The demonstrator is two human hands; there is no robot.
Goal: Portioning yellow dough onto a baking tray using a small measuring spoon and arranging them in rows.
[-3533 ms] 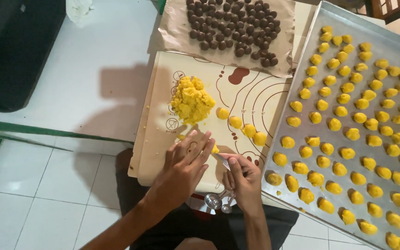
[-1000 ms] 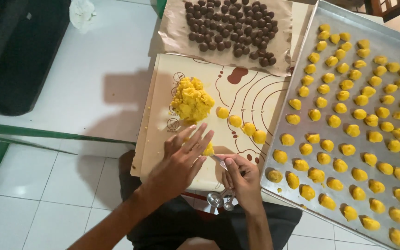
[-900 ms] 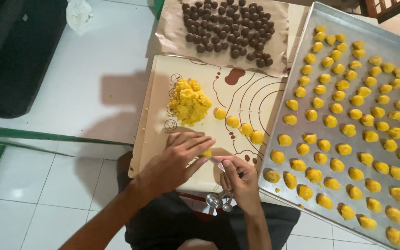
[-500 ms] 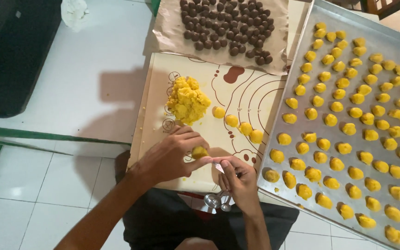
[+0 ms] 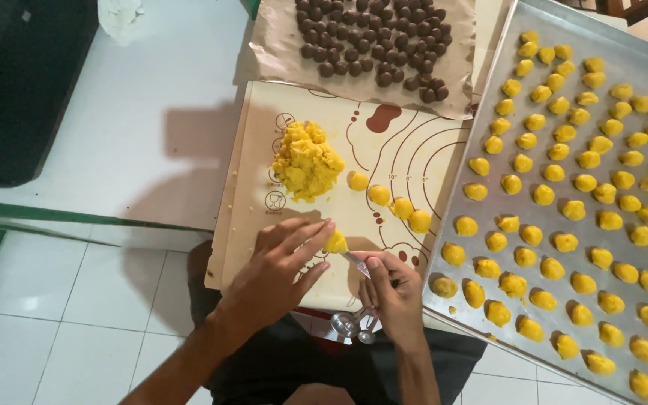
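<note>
Left hand (image 5: 279,274), fingers loosely extended, pinches a yellow dough piece (image 5: 335,242); right hand (image 5: 391,289) grips a measuring spoon set (image 5: 355,324), steadying the scoop for shaping.

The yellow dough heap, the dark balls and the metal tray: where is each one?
yellow dough heap (image 5: 307,161), head view, on the middle of the pile.
dark balls (image 5: 373,37), head view, on the centre of the cluster on brown paper.
metal tray (image 5: 489,97), head view, on its bare left rim.
</note>
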